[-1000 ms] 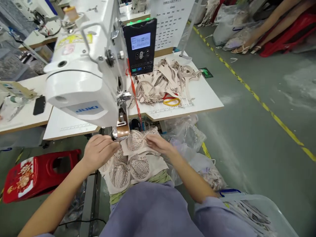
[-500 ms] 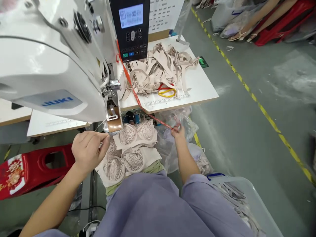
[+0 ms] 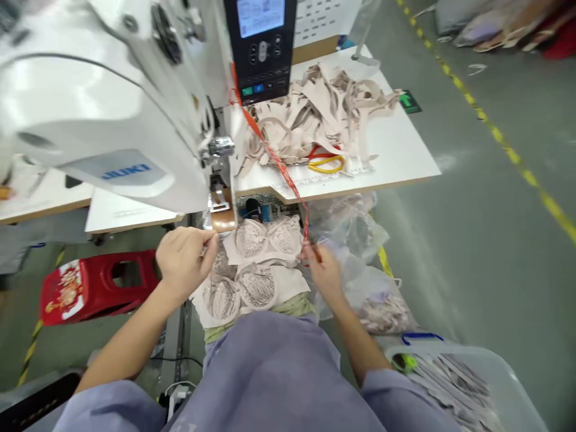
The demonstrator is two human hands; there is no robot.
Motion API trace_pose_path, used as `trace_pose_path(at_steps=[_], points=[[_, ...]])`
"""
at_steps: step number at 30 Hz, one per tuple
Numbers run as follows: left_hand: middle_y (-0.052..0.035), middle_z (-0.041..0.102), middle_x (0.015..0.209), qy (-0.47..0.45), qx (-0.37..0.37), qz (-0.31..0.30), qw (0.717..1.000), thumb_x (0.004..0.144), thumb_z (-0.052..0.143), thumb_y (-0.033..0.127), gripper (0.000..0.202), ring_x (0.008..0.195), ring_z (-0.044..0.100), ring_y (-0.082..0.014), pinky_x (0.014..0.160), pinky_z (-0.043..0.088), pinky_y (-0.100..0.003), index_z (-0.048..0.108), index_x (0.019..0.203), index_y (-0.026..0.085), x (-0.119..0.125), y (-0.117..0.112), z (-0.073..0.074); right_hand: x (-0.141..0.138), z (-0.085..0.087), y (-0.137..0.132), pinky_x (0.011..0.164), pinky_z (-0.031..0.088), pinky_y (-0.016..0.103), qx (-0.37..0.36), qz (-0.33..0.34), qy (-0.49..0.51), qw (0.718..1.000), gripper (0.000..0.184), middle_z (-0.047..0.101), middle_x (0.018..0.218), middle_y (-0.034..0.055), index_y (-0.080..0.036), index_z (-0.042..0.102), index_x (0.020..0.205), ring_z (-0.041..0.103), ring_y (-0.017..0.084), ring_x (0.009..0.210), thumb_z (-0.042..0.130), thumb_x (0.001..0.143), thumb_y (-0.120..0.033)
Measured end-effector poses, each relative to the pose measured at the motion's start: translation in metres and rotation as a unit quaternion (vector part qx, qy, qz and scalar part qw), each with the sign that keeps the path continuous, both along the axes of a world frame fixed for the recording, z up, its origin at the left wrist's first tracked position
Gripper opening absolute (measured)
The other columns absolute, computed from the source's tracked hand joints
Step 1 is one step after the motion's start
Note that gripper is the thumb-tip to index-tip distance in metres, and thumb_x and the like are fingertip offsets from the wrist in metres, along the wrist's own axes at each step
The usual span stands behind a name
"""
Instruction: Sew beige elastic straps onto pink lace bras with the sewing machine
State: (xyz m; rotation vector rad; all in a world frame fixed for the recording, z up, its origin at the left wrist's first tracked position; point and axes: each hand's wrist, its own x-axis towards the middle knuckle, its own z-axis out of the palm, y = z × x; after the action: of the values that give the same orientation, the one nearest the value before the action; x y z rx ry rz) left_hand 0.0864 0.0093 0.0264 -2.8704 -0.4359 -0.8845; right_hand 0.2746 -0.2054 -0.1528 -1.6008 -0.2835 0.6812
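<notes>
My left hand (image 3: 186, 261) is closed in a pinch just below the presser foot (image 3: 219, 201) of the white sewing machine (image 3: 112, 120). A fine thread seems to run to its fingertips, though blur makes it faint. In my right hand (image 3: 324, 270) is the lower end of a red cord (image 3: 288, 174), which hangs from the machine beside the control panel. The fingers hide whatever may be tied to that end. Beige lace bras (image 3: 256, 288) lie across my lap between the two hands, over a green cloth (image 3: 294, 305).
Beige fabric strips (image 3: 324, 108) are heaped on the white table (image 3: 400, 150), with yellow-and-red-handled scissors (image 3: 326, 163) and a clear ruler in front. Plastic bags (image 3: 355, 234) hang at the right, above a clear bin (image 3: 499, 372). A red stool (image 3: 99, 288) stands left.
My right hand has come inward and down to the bras' right edge, bringing the cord's end along. My left hand stays pinched by the presser foot. The whole view has shifted rightward.
</notes>
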Motion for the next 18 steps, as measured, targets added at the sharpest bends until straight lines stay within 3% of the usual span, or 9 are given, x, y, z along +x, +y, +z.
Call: trace_pose_path(at_steps=[2,5,7,10,12,18], points=[[0.0012,0.062,0.065,0.002,-0.035,0.017,0.999,0.086,0.066,0.017,0.011,0.062,0.055,-0.0152,0.062,0.041,-0.03,0.059,0.078,0.021,0.0,-0.005,0.002,-0.034,0.039,0.024,0.058,0.045,0.026,0.067,0.143,0.024,0.987,0.038,0.067,0.082,0.0009,-0.021,0.062,0.118,0.058,0.011,0.059,0.057,0.094,-0.051],[0.0017,0.061,0.065,-0.008,-0.073,0.031,0.997,0.088,0.064,0.017,0.012,0.062,0.055,-0.0143,0.063,0.042,-0.029,0.058,0.077,0.02,0.0,-0.01,0.006,-0.072,0.091,0.057,0.051,0.037,0.024,0.184,0.246,0.176,0.935,0.037,0.059,0.081,-0.003,-0.024,0.057,0.118,0.043,0.006,0.05,0.057,0.094,-0.052],[0.0018,0.06,0.064,-0.009,-0.091,0.039,0.995,0.089,0.062,0.017,0.014,0.061,0.054,-0.014,0.062,0.042,-0.028,0.057,0.076,0.02,0.0,-0.012,0.008,-0.088,0.112,0.076,0.047,0.03,0.023,0.235,0.273,0.3,0.883,0.04,0.051,0.073,-0.0058,-0.022,0.059,0.106,0.03,0.004,0.045,0.057,0.091,-0.059],[0.0013,0.061,0.063,-0.004,-0.104,0.043,0.994,0.09,0.061,0.018,0.014,0.06,0.053,-0.0137,0.062,0.042,-0.029,0.058,0.076,0.02,-0.001,-0.015,0.011,-0.097,0.125,0.093,0.045,0.023,0.024,0.251,0.286,0.427,0.82,0.049,0.04,0.061,-0.008,-0.021,0.055,0.085,0.019,0.004,0.042,0.05,0.09,-0.069],[0.0007,0.062,0.064,-0.002,-0.098,0.04,0.994,0.09,0.061,0.018,0.012,0.06,0.053,-0.0139,0.062,0.041,-0.029,0.06,0.078,0.019,-0.002,-0.017,0.012,-0.1,0.127,0.098,0.045,0.022,0.024,0.247,0.277,0.445,0.815,0.049,0.037,0.059,-0.008,-0.021,0.049,0.076,0.019,0.004,0.042,0.051,0.09,-0.068],[0.0001,0.065,0.063,-0.002,-0.1,0.029,0.995,0.09,0.061,0.018,0.013,0.059,0.054,-0.014,0.061,0.04,-0.029,0.061,0.078,0.02,-0.004,-0.02,0.012,-0.101,0.128,0.098,0.046,0.021,0.023,0.258,0.219,0.378,0.862,0.044,0.036,0.063,-0.0073,-0.021,0.05,0.078,0.022,0.006,0.047,0.059,0.089,-0.063]])
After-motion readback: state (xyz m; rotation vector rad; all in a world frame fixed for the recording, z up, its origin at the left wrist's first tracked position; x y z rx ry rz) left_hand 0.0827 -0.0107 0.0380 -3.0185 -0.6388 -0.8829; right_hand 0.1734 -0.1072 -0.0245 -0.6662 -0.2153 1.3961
